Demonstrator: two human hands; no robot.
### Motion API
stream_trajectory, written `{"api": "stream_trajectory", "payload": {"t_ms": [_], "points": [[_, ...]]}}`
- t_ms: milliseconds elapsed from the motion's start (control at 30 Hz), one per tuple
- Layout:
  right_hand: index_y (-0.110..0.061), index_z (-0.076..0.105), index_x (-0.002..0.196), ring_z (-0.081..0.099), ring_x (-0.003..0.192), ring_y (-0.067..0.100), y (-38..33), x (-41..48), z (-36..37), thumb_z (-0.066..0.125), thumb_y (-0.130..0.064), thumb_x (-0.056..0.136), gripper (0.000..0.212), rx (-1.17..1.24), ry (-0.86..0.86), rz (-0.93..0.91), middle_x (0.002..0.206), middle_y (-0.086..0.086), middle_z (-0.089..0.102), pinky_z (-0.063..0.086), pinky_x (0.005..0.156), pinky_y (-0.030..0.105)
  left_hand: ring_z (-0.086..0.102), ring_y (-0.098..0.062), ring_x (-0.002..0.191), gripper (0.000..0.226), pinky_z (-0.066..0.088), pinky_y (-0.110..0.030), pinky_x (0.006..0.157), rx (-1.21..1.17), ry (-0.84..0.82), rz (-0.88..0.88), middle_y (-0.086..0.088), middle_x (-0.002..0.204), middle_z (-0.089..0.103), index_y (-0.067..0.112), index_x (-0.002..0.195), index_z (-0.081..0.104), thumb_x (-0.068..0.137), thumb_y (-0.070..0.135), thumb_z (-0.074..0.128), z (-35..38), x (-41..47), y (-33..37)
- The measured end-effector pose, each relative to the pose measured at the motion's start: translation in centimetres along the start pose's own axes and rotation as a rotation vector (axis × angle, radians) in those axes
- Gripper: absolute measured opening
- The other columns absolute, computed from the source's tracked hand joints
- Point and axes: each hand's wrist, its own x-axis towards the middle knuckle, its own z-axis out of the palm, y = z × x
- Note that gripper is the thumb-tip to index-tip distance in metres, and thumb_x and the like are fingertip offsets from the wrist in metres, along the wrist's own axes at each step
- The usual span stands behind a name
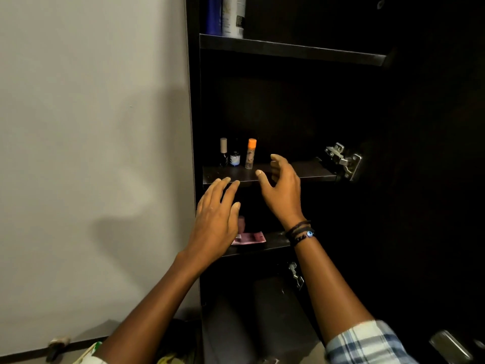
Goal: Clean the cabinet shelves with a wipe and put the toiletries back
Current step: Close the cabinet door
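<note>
**Two empty hands at the middle shelf**

The left hand (217, 219) is flat, with its fingers straight out, and it holds nothing. Its fingertips are right at the front edge of the middle shelf (309, 170). I cannot tell if they touch it. The right hand (283, 190) is just beside it, a bit higher, over the shelf. Its fingers are loosely bent and spread, and it holds nothing too. Dark bracelets (300, 231) go round its wrist, and a checked sleeve (367, 342) covers the arm near the elbow.

Three small things stand in a row on this shelf, just past the left hand's fingertips and to the left of the right hand. First is a little bottle with a pale cap (223, 149). Next is a small dark bottle (235, 158) with a white label. Last is a tube with an orange cap (251, 153), the one nearest the right thumb. No hand touches them.

Below the hands, a pink packet (250, 237) lies flat on the lower shelf (275, 241), partly hidden behind the left hand. High above both hands, a blue bottle (214, 14) and a white bottle (232, 14) stand side by side on the top shelf (288, 49). To the right of the right hand is a metal hinge (341, 158). To the left of the left hand is a plain wall (91, 127).
</note>
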Motion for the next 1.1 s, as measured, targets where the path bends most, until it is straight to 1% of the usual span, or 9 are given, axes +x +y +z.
{"api": "stream_trajectory", "payload": {"t_ms": [200,467,567,700,800,867,933,1000,1100], "points": [[-0.021,0.045,0.134,0.052,0.115,0.005,2.9,-9.6,-4.1,0.066,-0.027,0.088,0.051,0.188,0.113,0.23,0.129,-0.006,0.052,0.048,0.091,0.021,0.014,-0.014,0.143,0.045,0.012,-0.031,0.114,-0.113,-0.07,0.006,0.0,0.152,0.029,0.02,0.144,0.032,0.1,0.025,0.04,2.4,-2.5,2.2],[-0.012,0.039,0.135,0.055,0.113,0.023,13.6,-24.3,-9.3,0.068,-0.023,0.087,0.057,0.17,0.247,0.913,0.13,0.01,0.051,0.048,0.087,0.03,0.023,-0.02,0.141,0.046,0.022,-0.04,0.116,-0.23,-0.339,0.073,-0.004,0.149,0.034,0.017,0.142,0.035,0.097,0.028,0.038,9.4,-9.4,6.4],[-0.014,0.039,0.132,0.053,0.107,0.02,15.6,-28.0,-11.6,0.067,-0.027,0.087,0.054,0.184,0.303,1.124,0.119,0.003,0.05,0.047,0.091,0.035,0.019,-0.018,0.143,0.048,0.015,-0.033,0.117,-0.26,-0.471,0.113,-0.004,0.151,0.031,0.018,0.144,0.032,0.097,0.031,0.033,11.3,-11.9,8.3],[-0.006,0.044,0.114,0.054,0.089,0.022,18.0,-31.1,-14.4,0.069,-0.028,0.085,0.045,0.163,0.423,1.301,0.095,0.006,0.052,0.047,0.084,0.04,0.016,-0.017,0.144,0.049,0.017,-0.039,0.118,-0.257,-0.612,0.156,-0.002,0.153,0.028,0.02,0.146,0.028,0.098,0.034,0.028,13.3,-14.1,10.0],[0.0,0.045,0.11,0.055,0.093,0.027,18.8,-32.2,-16.3,0.075,-0.028,0.077,0.053,0.022,0.548,1.306,0.1,0.002,0.044,0.047,0.08,0.036,0.015,-0.017,0.144,0.055,0.014,-0.035,0.119,-0.243,-0.678,0.189,-0.001,0.153,0.027,0.021,0.146,0.028,0.095,0.038,0.023,14.1,-15.0,10.9],[-0.003,0.041,0.121,0.049,0.1,0.024,18.6,-32.1,-17.1,0.076,-0.014,0.074,0.06,-0.058,0.531,1.27,0.112,0.002,0.039,0.048,0.088,0.038,0.015,-0.017,0.144,0.054,0.014,-0.033,0.117,-0.238,-0.699,0.203,-0.001,0.153,0.027,0.021,0.146,0.027,0.096,0.037,0.024,14.4,-15.4,11.4],[-0.016,0.038,0.128,0.053,0.104,0.026,18.6,-32.1,-17.6,0.068,0.002,0.071,0.067,-0.056,0.447,1.205,0.124,0.002,0.044,0.053,0.09,0.043,0.015,-0.017,0.144,0.05,0.014,-0.033,0.116,-0.243,-0.717,0.205,-0.001,0.153,0.026,0.021,0.147,0.026,0.099,0.035,0.027,14.7,-15.7,11.8],[-0.023,0.041,0.121,0.06,0.1,0.033,18.8,-32.3,-17.9,0.064,0.003,0.071,0.061,-0.085,0.398,1.185,0.122,0.006,0.053,0.057,0.081,0.047,0.015,-0.017,0.144,0.048,0.014,-0.032,0.116,-0.254,-0.733,0.196,-0.001,0.153,0.026,0.02,0.147,0.026,0.1,0.032,0.031,14.8,-16.0,12.2],[-0.015,0.047,0.111,0.06,0.096,0.03,18.4,-32.2,-18.8,0.07,-0.014,0.081,0.038,-0.284,0.367,1.138,0.109,0.007,0.059,0.054,0.083,0.046,0.021,-0.016,0.141,0.049,0.019,-0.03,0.114,-0.281,-0.735,0.195,-0.001,0.151,0.03,0.019,0.145,0.029,0.099,0.035,0.033,14.8,-16.5,12.4]]}}
